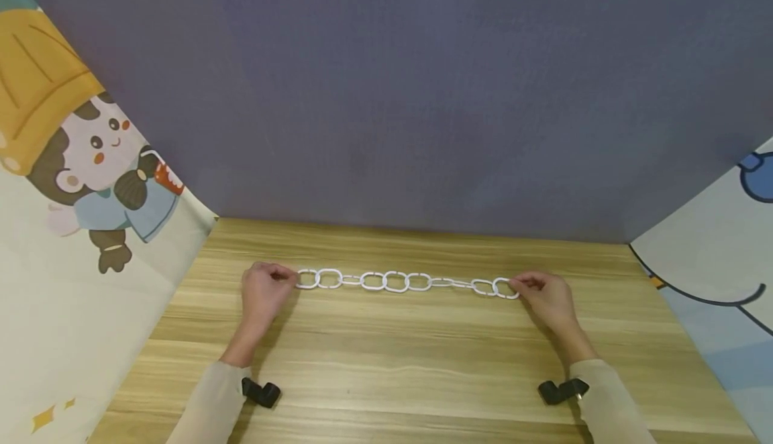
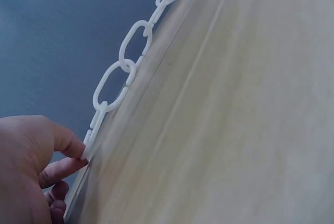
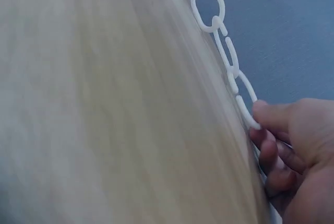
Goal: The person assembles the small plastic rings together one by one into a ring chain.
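Note:
A white plastic chain point(image 1: 395, 272) of oval links stretches sideways in a nearly straight line over the wooden table. My left hand point(image 1: 266, 290) pinches its left end link between thumb and finger. At the other end, my right hand point(image 1: 549, 300) pinches the last link the same way. In the left wrist view, the end link point(image 2: 95, 125) runs into the fingertips of the left hand point(image 2: 31, 166). The right wrist view has the opposite end link point(image 3: 245, 110) between thumb and fingers of the right hand point(image 3: 308, 151). Several links show small gaps in their sides.
The wood-grain table point(image 1: 398, 363) spreads beneath both hands. A grey-blue fabric panel point(image 1: 392, 95) rises at its back edge. Cartoon-printed panels stand on the left point(image 1: 90, 162) and right point(image 1: 725, 243). Black wrist mounts sit on the left cuff point(image 1: 261, 392) and right cuff point(image 1: 563, 391).

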{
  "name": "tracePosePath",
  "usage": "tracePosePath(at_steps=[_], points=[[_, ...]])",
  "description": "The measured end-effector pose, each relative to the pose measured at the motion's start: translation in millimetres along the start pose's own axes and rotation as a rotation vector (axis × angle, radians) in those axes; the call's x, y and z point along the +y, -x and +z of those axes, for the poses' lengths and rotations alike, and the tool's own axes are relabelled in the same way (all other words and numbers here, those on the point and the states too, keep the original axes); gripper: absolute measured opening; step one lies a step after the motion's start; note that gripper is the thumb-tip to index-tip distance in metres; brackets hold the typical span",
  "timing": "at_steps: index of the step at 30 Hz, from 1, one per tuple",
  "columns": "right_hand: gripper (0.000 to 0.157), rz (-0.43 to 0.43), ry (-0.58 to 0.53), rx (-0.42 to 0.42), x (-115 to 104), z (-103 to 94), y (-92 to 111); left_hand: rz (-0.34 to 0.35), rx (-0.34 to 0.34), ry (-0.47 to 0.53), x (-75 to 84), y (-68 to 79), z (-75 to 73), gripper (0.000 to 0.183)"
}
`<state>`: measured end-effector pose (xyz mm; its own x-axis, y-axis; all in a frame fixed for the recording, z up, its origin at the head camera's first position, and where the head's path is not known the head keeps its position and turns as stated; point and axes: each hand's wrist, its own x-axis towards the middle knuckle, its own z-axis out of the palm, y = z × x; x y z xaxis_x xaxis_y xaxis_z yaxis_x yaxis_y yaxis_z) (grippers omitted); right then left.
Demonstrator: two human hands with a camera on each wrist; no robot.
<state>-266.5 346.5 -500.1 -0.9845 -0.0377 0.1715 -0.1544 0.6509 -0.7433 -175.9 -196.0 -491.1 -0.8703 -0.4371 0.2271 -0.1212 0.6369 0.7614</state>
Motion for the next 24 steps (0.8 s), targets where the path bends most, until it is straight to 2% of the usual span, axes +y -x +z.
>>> tracePosePath(at_steps=[3, 6, 11, 19, 24], points=[[0.014, -0.054, 0.071, 0.037, 1.3, 1.6, 0.7, 0.057, -0.008, -0.025, -3.0, -0.3, 3.1, 0.005], [0.013, -0.078, 0.097, 0.072, 1.4, 3.1, 1.8, 0.082, -0.023, -0.047, -4.3, -0.5, 5.1, 0.007], [0.015, -0.065, 0.14, 0.1, 0.7, 4.4, 4.0, 0.042, -0.042, -0.038, -3.1, 1.3, 6.0, 0.012], [0.02, -0.036, 0.131, 0.07, 1.5, 3.5, 5.4, 0.041, -0.049, -0.047, -1.1, 3.8, 5.2, 0.016], [0.019, -0.04, 0.119, 0.047, 3.2, 2.0, 5.2, -0.006, -0.078, -0.038, 0.8, 2.2, 2.1, 0.019]])
